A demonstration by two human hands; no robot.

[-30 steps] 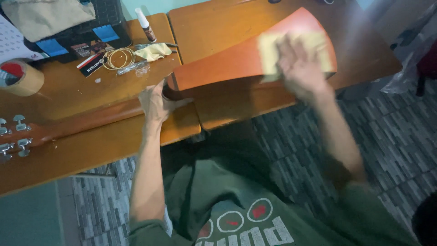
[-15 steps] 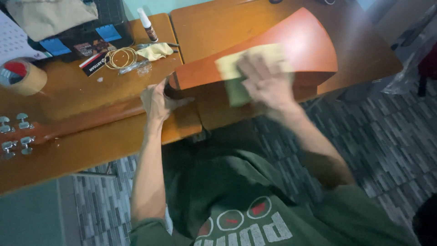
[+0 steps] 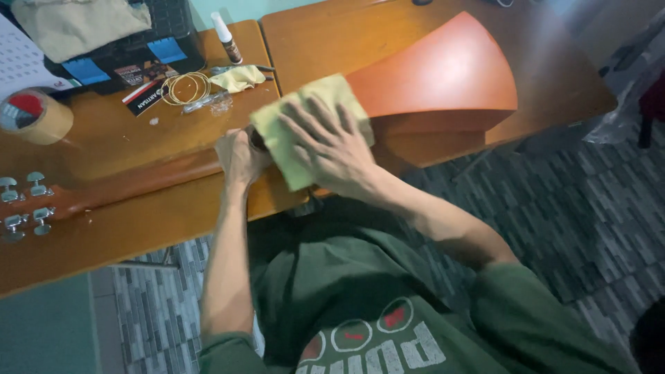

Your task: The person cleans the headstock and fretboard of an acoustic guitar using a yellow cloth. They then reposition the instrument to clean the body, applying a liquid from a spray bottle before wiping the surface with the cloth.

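A reddish-brown wooden guitar (image 3: 443, 76) is laid across the brown wooden bench (image 3: 125, 228). A pale yellow cloth (image 3: 287, 114) is pressed flat against its body by the right hand (image 3: 332, 149), fingers spread wide. The guitar's neck joint is gripped by the left hand (image 3: 239, 156).

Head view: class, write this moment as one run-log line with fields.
left hand: grips guitar at neck joint | right hand: flat on yellow cloth, pressing it to guitar back | guitar: face down on wooden table
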